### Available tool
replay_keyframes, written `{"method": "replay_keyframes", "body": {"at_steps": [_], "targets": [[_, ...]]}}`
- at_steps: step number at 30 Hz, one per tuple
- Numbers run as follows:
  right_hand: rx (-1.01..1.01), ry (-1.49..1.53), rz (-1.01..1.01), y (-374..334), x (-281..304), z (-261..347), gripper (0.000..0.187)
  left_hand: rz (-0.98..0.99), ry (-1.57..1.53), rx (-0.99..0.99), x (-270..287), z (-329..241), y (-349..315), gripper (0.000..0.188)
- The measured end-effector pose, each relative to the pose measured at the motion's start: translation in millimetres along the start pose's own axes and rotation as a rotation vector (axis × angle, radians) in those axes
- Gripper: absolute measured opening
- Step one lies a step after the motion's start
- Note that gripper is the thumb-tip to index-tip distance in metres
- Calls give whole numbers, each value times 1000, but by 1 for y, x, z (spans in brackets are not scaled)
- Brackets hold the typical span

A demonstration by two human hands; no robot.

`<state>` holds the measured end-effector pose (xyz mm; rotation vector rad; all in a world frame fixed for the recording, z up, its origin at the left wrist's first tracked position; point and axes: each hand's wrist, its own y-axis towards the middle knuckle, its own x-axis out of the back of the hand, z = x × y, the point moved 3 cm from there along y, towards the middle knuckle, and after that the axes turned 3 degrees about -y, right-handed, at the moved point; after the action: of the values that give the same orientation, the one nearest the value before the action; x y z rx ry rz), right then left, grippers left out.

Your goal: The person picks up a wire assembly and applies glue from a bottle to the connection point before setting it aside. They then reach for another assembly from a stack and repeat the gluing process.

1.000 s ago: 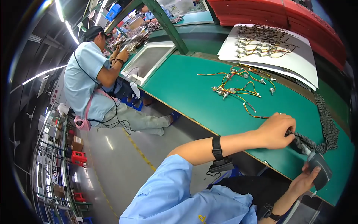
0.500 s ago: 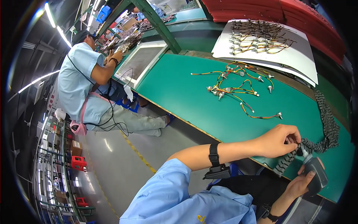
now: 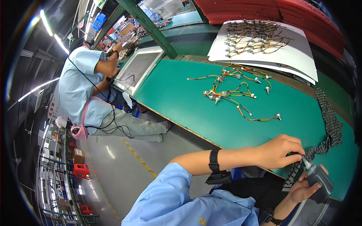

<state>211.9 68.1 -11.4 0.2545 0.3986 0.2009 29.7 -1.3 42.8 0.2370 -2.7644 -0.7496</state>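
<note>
My left hand [image 3: 279,152] is closed, thumb and fingers pinching a long dark strip with paler cross-stripes [image 3: 329,128]. One end of the strip hangs below the fingers; the rest trails over the table toward the back right. In my right hand [image 3: 300,191] is a dark grey squeeze bottle [image 3: 320,184], tilted up with its pale nozzle [image 3: 307,162] close to the pinched strip. Whether the nozzle touches it I cannot tell. Left of the hands, several potentiometer-like parts with red, yellow and black wires [image 3: 223,93] lie in a loose tangle on the green tabletop [image 3: 169,98].
A white board [image 3: 264,58] at the back holds rows of similar wired parts, beside red stacked sheets [image 3: 256,11]. A framed panel [image 3: 140,69] lies at the table's far left, where a co-worker in light blue [image 3: 79,83] works. A green post [image 3: 151,30] rises there.
The view has shifted slightly. My left hand sits a little lower, its pinch kept on the strip, and the bottle has lowered with it. The co-worker has raised one hand.
</note>
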Motion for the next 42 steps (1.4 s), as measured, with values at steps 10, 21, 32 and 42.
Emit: {"method": "replay_keyframes", "body": {"at_steps": [10, 21, 32, 42], "targets": [[5, 147, 29, 1, 3, 2, 74, 156, -293, 235, -4, 8, 5, 16], [-112, 339, -22, -7, -7, 5, 74, -13, -435, 577, -16, 9, 8, 12], [113, 309, 66, 2, 21, 14, 76, 24, -665, 783, -44, 2, 11, 13], [147, 541, 142, 7, 28, 25, 72, 63, -696, 703, -66, -7, 7, 19]]}}
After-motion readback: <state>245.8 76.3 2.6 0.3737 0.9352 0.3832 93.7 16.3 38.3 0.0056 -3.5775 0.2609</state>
